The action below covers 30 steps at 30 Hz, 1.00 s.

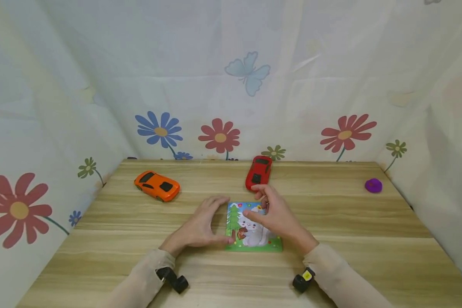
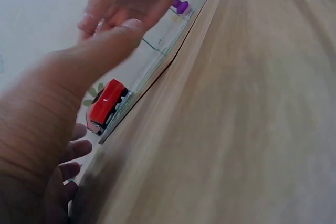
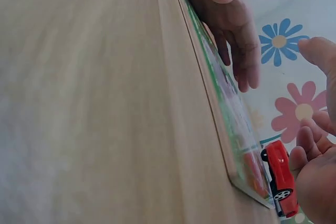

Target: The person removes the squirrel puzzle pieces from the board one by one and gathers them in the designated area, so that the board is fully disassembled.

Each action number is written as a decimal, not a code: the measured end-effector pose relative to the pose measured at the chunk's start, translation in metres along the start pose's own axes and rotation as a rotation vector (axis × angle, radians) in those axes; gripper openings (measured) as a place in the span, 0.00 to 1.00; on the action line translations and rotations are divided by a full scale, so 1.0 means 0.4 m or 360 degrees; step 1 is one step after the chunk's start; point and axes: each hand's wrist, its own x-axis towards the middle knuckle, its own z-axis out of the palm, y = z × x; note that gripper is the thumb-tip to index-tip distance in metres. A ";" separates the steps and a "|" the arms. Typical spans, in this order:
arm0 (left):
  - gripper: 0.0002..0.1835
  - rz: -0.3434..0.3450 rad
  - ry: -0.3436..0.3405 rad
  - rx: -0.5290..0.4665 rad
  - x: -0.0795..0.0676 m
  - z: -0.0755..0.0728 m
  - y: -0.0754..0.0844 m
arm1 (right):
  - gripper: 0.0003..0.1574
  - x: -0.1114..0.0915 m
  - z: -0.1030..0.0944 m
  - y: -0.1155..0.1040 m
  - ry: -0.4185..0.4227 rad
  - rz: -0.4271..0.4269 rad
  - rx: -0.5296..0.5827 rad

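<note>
A flat picture board (image 1: 254, 235) lies on the table, showing a white squirrel-like animal with an acorn beside a green tree. My left hand (image 1: 200, 224) is at the board's left edge, thumb near the lower left corner and fingers spread apart from it. Above the board's right part is my right hand (image 1: 279, 214), fingers loosely bent and thumb apart, with nothing between them. In the right wrist view the board (image 3: 223, 103) appears edge-on, with the left hand (image 3: 233, 24) beside its far end. A red toy car (image 1: 259, 173) stands just beyond the right fingertips.
An orange toy car (image 1: 157, 186) stands at the back left of the wooden table (image 1: 331, 265). Far to the right lies a small purple hat-shaped thing (image 1: 373, 185). A white curtain (image 1: 169, 77) printed with flowers encloses the table at the back and sides.
</note>
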 end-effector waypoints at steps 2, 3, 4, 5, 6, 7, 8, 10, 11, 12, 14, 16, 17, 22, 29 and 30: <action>0.69 -0.0009 -0.0026 0.0037 -0.001 0.002 -0.002 | 0.50 -0.001 0.002 0.003 -0.0027 0.0015 -0.0011; 0.70 -0.0014 -0.0040 0.0052 -0.001 0.002 -0.003 | 0.49 -0.001 0.003 0.004 -0.0045 0.0016 -0.0017; 0.70 -0.0020 -0.0052 0.0069 -0.001 0.003 -0.003 | 0.49 -0.002 0.005 0.005 -0.0060 0.0013 -0.0032; 0.71 -0.0023 -0.0062 0.0081 -0.001 0.003 -0.003 | 0.49 -0.002 0.006 0.006 -0.0074 0.0008 -0.0050; 0.72 -0.0023 -0.0073 0.0090 -0.001 0.003 -0.002 | 0.49 -0.001 0.006 0.007 -0.0086 0.0006 -0.0067; 0.72 -0.0019 -0.0082 0.0102 -0.001 0.003 -0.001 | 0.49 0.000 0.007 0.009 -0.0092 -0.0003 -0.0080; 0.72 -0.0015 -0.0089 0.0113 0.000 0.003 0.000 | 0.48 0.001 0.008 0.009 -0.0096 -0.0006 -0.0087; 0.73 -0.0005 -0.0100 0.0132 0.002 0.003 0.002 | 0.47 0.002 0.010 0.009 -0.0100 -0.0006 -0.0115; 0.73 0.0000 -0.0105 0.0136 0.002 0.002 0.003 | 0.47 0.004 0.012 0.009 -0.0107 -0.0003 -0.0122; 0.73 0.0001 -0.0111 0.0140 0.003 0.002 0.004 | 0.46 0.005 0.013 0.008 -0.0115 0.0000 -0.0126; 0.73 -0.0002 -0.0118 0.0147 0.002 0.001 0.006 | 0.45 0.007 0.017 0.005 -0.0136 0.0015 -0.0134; 0.73 -0.0003 -0.0123 0.0157 0.002 0.002 0.007 | 0.43 0.010 0.022 0.005 -0.0150 0.0016 -0.0146; 0.73 -0.0003 -0.0125 0.0157 0.002 0.003 0.008 | 0.42 0.011 0.025 0.005 -0.0152 0.0011 -0.0153; 0.73 -0.0010 -0.0121 0.0147 0.000 0.005 0.006 | 0.40 0.021 0.041 0.006 -0.0167 0.0025 -0.0225; 0.74 -0.0016 -0.0125 0.0159 0.003 0.004 0.004 | 0.39 0.025 0.051 0.009 -0.0195 0.0042 -0.0298; 0.74 -0.0015 -0.0124 0.0161 0.004 0.003 0.005 | 0.38 0.026 0.051 0.009 -0.0194 0.0034 -0.0308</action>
